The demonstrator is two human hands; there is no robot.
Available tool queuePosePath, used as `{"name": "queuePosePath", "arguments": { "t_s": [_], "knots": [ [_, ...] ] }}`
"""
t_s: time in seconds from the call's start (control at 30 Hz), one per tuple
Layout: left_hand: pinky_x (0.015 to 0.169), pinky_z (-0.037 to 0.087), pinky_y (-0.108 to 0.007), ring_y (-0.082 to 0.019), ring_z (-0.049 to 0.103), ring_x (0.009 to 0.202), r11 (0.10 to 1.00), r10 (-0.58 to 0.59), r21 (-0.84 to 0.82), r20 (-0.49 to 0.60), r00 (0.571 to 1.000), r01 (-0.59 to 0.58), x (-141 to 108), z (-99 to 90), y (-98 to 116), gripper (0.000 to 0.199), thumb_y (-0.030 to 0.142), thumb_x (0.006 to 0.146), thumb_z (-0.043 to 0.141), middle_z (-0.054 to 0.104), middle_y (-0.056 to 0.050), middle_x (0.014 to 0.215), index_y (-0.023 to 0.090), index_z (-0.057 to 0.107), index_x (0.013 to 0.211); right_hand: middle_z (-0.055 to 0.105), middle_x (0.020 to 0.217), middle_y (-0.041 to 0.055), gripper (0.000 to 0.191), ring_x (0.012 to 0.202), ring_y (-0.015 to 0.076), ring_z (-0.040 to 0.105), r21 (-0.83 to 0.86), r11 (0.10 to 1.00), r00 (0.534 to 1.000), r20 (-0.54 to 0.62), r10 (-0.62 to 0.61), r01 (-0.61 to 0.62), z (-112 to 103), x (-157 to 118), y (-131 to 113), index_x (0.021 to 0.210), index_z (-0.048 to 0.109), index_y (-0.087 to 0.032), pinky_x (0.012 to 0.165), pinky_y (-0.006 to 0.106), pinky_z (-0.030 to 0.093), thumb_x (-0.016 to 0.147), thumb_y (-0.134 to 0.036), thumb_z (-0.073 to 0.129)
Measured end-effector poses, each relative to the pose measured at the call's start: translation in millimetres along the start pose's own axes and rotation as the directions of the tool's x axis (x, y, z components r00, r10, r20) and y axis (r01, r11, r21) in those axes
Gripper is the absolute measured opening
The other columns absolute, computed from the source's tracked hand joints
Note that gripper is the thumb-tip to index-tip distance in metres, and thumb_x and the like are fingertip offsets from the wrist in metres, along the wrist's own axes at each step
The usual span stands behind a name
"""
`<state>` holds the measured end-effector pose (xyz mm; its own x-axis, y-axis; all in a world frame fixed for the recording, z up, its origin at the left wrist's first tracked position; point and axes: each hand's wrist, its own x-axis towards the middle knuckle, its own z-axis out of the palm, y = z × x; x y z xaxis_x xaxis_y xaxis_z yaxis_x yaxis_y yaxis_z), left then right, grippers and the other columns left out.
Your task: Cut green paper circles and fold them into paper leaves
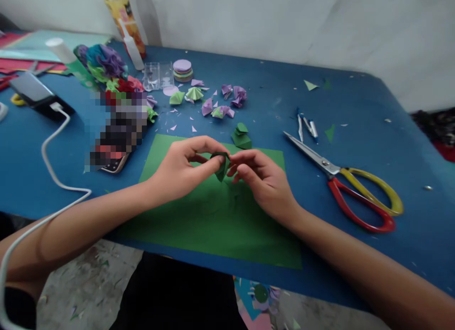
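Above a large green paper sheet (213,226), my left hand (188,164) pinches a small folded dark green paper piece (222,169) between thumb and fingers. My right hand (265,178) is close on its right side, fingers loosely bent and apart from the thumb. Its index fingertip meets the edge of the folded piece or the left fingertips; I cannot tell which. Just beyond the hands, more folded green pieces (241,137) rest at the sheet's far edge.
Large scissors (330,169) with red and yellow handles lie at right, beside a compass (306,124). Purple and light green folded papers (222,107) and scraps lie behind. At left are a phone (121,136), a white cable (50,164) and a glue bottle (133,50).
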<state>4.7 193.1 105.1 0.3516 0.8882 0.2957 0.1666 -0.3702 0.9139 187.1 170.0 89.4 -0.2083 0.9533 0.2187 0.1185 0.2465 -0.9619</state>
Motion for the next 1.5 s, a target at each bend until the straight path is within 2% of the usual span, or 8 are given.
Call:
{"name": "queuePosePath", "arguments": {
  "t_s": [0.17, 0.37, 0.53, 0.7, 0.93, 1.13, 1.33, 1.5],
  "knots": [
    [0.063, 0.054, -0.019, -0.012, 0.066, 0.078, 0.994, -0.034, -0.103, 0.019, 0.999, 0.036, 0.9, 1.0, -3.5, 0.007, 0.017, 0.079, 0.062, 0.070, -0.003, 0.082, 0.014, 0.067, 0.081, 0.070, 0.086, 0.0022, 0.032, 0.073, 0.0138, 0.066, -0.065, 0.998, 1.000, 0.027, 0.016, -0.014, 2.7, 1.1, 7.9, 0.090, 0.066, -0.020, 0.065, 0.024, 0.054, 0.076, -0.048, 0.070],
    [0.059, 0.054, -0.016, -0.010, 0.065, 0.070, 0.988, -0.071, -0.137, 0.037, 0.997, 0.075, -2.8, 4.9, -9.5, 0.008, 0.016, 0.079, 0.062, 0.069, -0.002, 0.077, 0.014, 0.066, 0.085, 0.073, 0.076, -0.0004, 0.016, 0.067, 0.0121, 0.066, -0.209, 0.969, 0.991, 0.051, -0.122, 0.130, 2.1, 0.6, 4.7, 0.082, 0.069, -0.019, 0.062, 0.021, 0.051, 0.081, -0.035, 0.069],
    [0.064, 0.054, -0.015, -0.010, 0.065, 0.081, 0.999, 0.036, -0.038, 0.121, 0.992, -0.031, -4.0, 0.2, -8.0, 0.026, 0.008, 0.077, 0.061, 0.068, -0.002, 0.087, 0.017, 0.064, 0.101, 0.072, 0.071, -0.0003, 0.024, 0.061, 0.0117, 0.064, -0.256, 0.952, 0.985, 0.078, -0.153, 0.168, -0.1, 0.1, 3.9, 0.079, 0.070, -0.017, 0.059, 0.021, 0.049, 0.083, -0.040, 0.065],
    [0.059, 0.053, -0.015, -0.009, 0.062, 0.077, 0.973, 0.169, 0.109, 0.264, 0.950, -0.203, 0.0, -7.0, -5.4, 0.022, 0.003, 0.074, 0.056, 0.067, -0.002, 0.086, 0.017, 0.067, 0.087, 0.072, 0.069, -0.0004, 0.022, 0.059, 0.0112, 0.064, -0.235, 0.959, 0.985, 0.111, -0.133, 0.156, -3.2, 0.0, 4.2, 0.077, 0.071, -0.018, 0.056, 0.020, 0.048, 0.085, -0.036, 0.063],
    [0.064, 0.052, -0.016, -0.008, 0.064, 0.072, 0.956, 0.210, 0.157, 0.221, 0.952, -0.248, 1.0, -6.8, -6.9, 0.032, -0.004, 0.075, 0.051, 0.071, -0.001, 0.083, 0.018, 0.071, 0.088, 0.071, 0.065, -0.0010, 0.021, 0.054, 0.0093, 0.060, -0.256, 0.949, 0.980, 0.122, -0.157, 0.184, -6.5, 1.6, 2.9, 0.073, 0.071, -0.016, 0.052, 0.018, 0.044, 0.084, -0.033, 0.065],
    [0.062, 0.053, -0.018, -0.010, 0.067, 0.072, 0.970, 0.168, 0.144, 0.190, 0.967, -0.196, -0.1, -4.4, -5.3, 0.029, -0.001, 0.078, 0.051, 0.073, -0.002, 0.082, 0.017, 0.073, 0.085, 0.072, 0.067, -0.0011, 0.020, 0.055, 0.0099, 0.061, -0.302, 0.925, 0.971, 0.135, -0.199, 0.232, -6.2, 1.1, 4.7, 0.074, 0.072, -0.017, 0.056, 0.019, 0.047, 0.084, -0.033, 0.066],
    [0.060, 0.056, -0.021, -0.014, 0.068, 0.068, 0.992, -0.015, 0.127, 0.109, 0.994, 0.001, -0.5, -3.2, -5.6, 0.018, 0.010, 0.079, 0.059, 0.075, -0.003, 0.078, 0.017, 0.074, 0.087, 0.073, 0.069, 0.0008, 0.020, 0.059, 0.0126, 0.065, -0.357, 0.905, 0.972, 0.103, -0.210, 0.233, -6.1, -0.1, 4.4, 0.075, 0.072, -0.017, 0.058, 0.021, 0.049, 0.083, -0.035, 0.067],
    [0.053, 0.054, -0.022, -0.014, 0.066, 0.062, 0.995, -0.043, 0.096, 0.125, 0.991, 0.031, -0.5, -3.9, -6.6, 0.014, 0.016, 0.079, 0.061, 0.073, -0.002, 0.071, 0.017, 0.074, 0.083, 0.073, 0.068, 0.0006, 0.017, 0.058, 0.0132, 0.065, -0.373, 0.901, 0.975, 0.096, -0.199, 0.221, -5.7, -0.3, 3.1, 0.075, 0.072, -0.017, 0.058, 0.022, 0.050, 0.083, -0.033, 0.067]
  ]
}}
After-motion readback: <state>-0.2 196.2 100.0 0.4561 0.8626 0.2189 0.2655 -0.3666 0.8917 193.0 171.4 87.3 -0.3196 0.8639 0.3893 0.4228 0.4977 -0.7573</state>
